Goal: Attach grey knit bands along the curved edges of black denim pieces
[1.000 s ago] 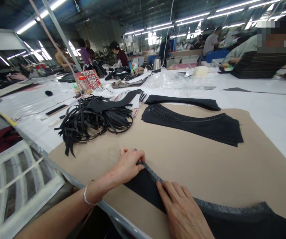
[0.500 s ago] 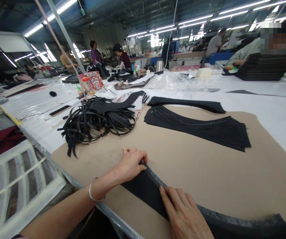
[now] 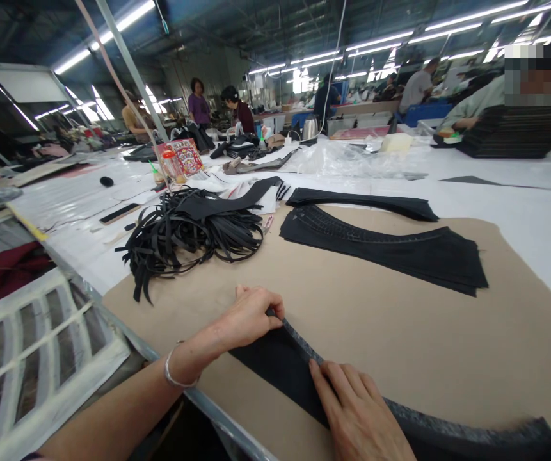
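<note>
Workshop hall (image 3: 198, 70): tube lights (image 3: 477, 15) overhead; several people (image 3: 199, 109) beyond the tan sheet.
White tabletop (image 3: 534, 221): runs under the tan sheet and past it to left, right and far side.
Tan sheet (image 3: 375, 326): my landmark, lying flat in front of me.
Black piece (image 3: 275, 368): on the near part of the tan sheet, slanting toward me at right; mottled grey band (image 3: 303, 340) along its curved edge.
Panel pile (image 3: 390, 253): far right part of the tan sheet, several black layers.
Strip heap (image 3: 198, 234): tangled, black, over the tan sheet's far left edge.
Right hand (image 3: 359, 410): palm down, fingers extended on the black piece, fingertip at the band.
Left hand (image 3: 251, 317): pinching the black piece's upper end, thumb against bent fingers.
Bracelet (image 3: 169, 368): my left wrist, by the tan sheet's near edge.
</note>
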Demonstrator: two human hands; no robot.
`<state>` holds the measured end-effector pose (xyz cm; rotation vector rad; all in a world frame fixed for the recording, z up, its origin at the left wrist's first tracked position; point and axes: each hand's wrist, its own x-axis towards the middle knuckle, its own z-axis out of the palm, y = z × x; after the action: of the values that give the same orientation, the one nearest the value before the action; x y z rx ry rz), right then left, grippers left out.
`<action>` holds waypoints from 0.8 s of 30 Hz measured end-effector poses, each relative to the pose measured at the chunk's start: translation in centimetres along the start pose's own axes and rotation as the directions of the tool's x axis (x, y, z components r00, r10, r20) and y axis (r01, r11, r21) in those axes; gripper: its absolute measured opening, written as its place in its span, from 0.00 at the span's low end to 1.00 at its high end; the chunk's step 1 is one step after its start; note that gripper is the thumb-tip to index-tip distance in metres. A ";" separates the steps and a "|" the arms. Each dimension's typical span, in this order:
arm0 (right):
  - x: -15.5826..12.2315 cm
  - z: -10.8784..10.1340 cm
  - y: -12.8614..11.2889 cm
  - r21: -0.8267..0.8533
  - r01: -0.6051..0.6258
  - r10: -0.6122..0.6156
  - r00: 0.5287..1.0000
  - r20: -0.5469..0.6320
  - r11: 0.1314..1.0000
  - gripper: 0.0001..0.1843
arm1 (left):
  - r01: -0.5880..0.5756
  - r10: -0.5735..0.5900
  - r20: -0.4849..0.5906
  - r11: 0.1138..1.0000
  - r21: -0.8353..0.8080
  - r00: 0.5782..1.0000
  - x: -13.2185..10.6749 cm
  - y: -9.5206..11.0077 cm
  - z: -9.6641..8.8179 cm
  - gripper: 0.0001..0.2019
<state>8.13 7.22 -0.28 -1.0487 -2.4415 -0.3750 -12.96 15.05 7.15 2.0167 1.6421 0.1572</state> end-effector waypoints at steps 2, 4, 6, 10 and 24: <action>0.0 0.0 0.0 0.000 -0.004 0.004 1.000 -0.009 1.000 0.27 | -0.003 0.003 0.025 1.000 -0.003 1.000 0.0 0.4 -0.3 0.04; 0.0 0.0 0.0 0.004 -0.002 0.002 1.000 -0.009 1.000 0.27 | -0.018 0.017 0.046 1.000 0.021 0.999 0.0 0.6 -0.5 0.04; 0.0 -0.1 0.0 0.006 -0.004 0.004 1.000 -0.006 1.000 0.28 | -0.021 0.017 0.046 0.997 0.071 0.999 0.0 0.8 -0.6 0.03; -0.1 -0.3 0.1 0.006 -0.014 0.014 1.000 0.006 1.000 0.28 | -0.003 -0.004 0.050 0.989 0.147 0.999 -0.1 0.9 -0.7 0.01; -0.2 -0.5 0.2 0.006 -0.033 0.033 0.999 0.008 0.999 0.27 | -0.056 0.036 0.096 0.973 0.222 0.995 0.8 0.4 -1.1 0.02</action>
<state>8.52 7.02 0.07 -1.0885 -2.4275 -0.3527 -12.86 16.14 8.09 2.1948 1.6175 -0.1085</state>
